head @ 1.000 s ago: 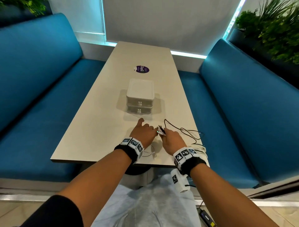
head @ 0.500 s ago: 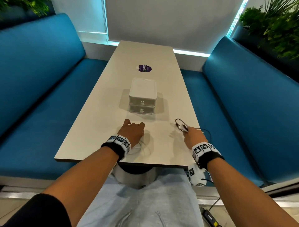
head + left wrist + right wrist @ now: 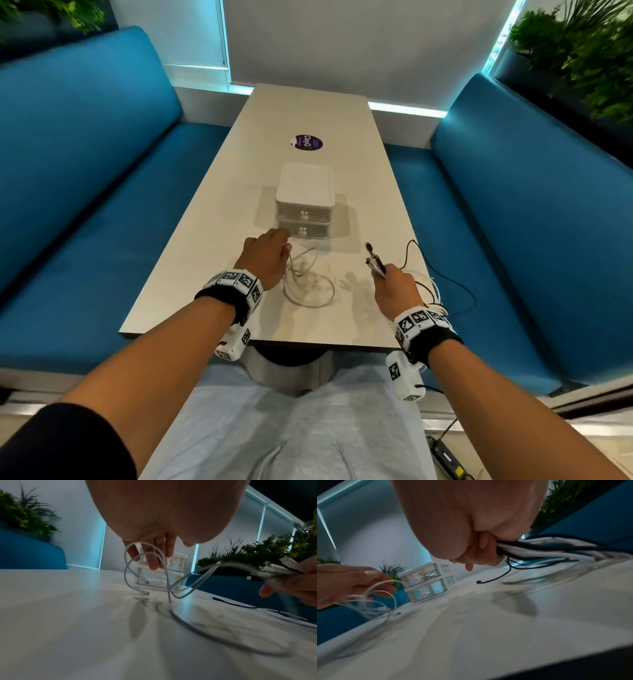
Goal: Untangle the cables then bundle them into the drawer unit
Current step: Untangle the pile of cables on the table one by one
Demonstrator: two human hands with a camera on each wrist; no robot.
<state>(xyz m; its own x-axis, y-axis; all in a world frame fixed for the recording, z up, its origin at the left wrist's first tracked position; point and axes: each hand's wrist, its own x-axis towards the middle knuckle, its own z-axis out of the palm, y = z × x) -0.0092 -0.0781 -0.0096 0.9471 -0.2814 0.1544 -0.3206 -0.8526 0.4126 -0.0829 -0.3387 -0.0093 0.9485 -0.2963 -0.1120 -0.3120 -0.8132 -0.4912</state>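
A white two-drawer unit (image 3: 305,202) stands mid-table, both drawers closed. Just in front of it, my left hand (image 3: 281,245) holds loops of a white cable (image 3: 308,282) that trail onto the table. In the left wrist view the loops (image 3: 145,562) hang from my fingers (image 3: 154,558). To the right, my right hand (image 3: 383,274) grips a bundle of white and black cables (image 3: 539,547), whose connector ends (image 3: 375,264) stick up. A thin black cable (image 3: 409,253) arcs off that bundle, and its plug (image 3: 478,581) rests on the table.
The beige table (image 3: 222,240) has a purple round sticker (image 3: 306,142) beyond the unit. Blue bench seats (image 3: 85,222) run along both sides, with plants (image 3: 589,51) behind them. Cable slack drapes over the table's right edge (image 3: 442,301).
My hands have drawn apart. The left went forward toward the drawer unit with the white cable, pulling its loops out; the right carried the bundle off to the right.
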